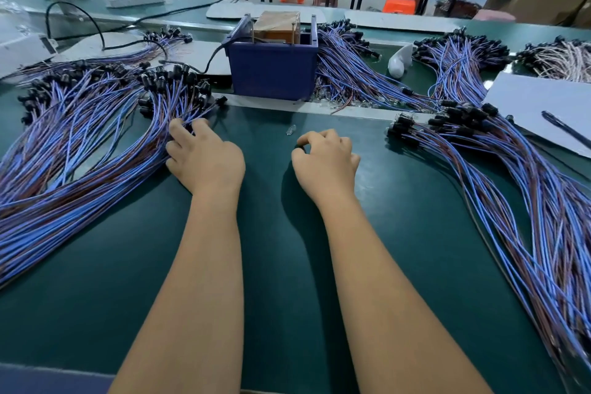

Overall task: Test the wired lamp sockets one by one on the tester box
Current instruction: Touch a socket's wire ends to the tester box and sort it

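Head view. Both my forearms run up from the near edge of the green work table [287, 265], bare, roughly parallel, palms down.

My left hand [204, 157] sits left of centre, fingers spread and reaching into the left bundle of wired lamp sockets [80, 144]; fingertips [176, 128] lie on the blue and brown wires just below the black socket heads. Fingers look mostly straight; can't tell if any wire is actually pinched.

My right hand [324, 160] rests on the mat at centre, fingers curled in, thumb and index pinching something small and dark [300, 146]. Too small to identify.

Blue tester box [271, 64] stands at the far middle of the table, straight ahead of my hands, a brown block inside it and a black cable running off its left side.

A small clear bulb [291, 130] lies on the mat between the box and my right hand.

Right bundle of sockets [479, 150] fans along the right edge, well apart from my right hand. More bundles [351, 73] lie just right of the box.
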The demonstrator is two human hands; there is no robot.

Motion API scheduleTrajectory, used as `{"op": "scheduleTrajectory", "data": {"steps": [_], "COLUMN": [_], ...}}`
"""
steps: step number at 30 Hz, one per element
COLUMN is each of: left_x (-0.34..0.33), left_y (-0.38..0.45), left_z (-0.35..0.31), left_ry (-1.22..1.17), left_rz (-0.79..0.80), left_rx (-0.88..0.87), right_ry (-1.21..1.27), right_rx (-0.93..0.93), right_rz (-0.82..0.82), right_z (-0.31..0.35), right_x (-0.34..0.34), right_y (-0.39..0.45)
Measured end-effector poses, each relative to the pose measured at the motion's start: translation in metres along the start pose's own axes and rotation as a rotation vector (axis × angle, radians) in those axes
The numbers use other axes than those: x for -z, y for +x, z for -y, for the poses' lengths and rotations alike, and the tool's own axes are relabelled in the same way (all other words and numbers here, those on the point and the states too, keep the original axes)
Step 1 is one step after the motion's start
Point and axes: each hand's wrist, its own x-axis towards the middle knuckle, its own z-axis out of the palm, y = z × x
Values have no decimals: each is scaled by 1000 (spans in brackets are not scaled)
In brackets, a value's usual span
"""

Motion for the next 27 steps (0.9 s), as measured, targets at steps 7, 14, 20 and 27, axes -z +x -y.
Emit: {"op": "scheduleTrajectory", "data": {"steps": [7,14,20,27], "left_x": [-5,-8,-9,-3], "left_y": [4,7,0,-25], "left_z": [1,3,-4,-27], "left_ry": [135,145,-307,-998], "left_rz": [18,3,-62,281], "left_rx": [21,-90,-260,-344], "right_ry": [-8,-95,-123,-34], "right_rx": [-5,-14,-9,-9], "right_rz": [4,-9,-24,-22], "right_z": [3,6,7,6], "right_x": [0,-1,-1,1], "right_y": [-2,-2,-1,0]}}
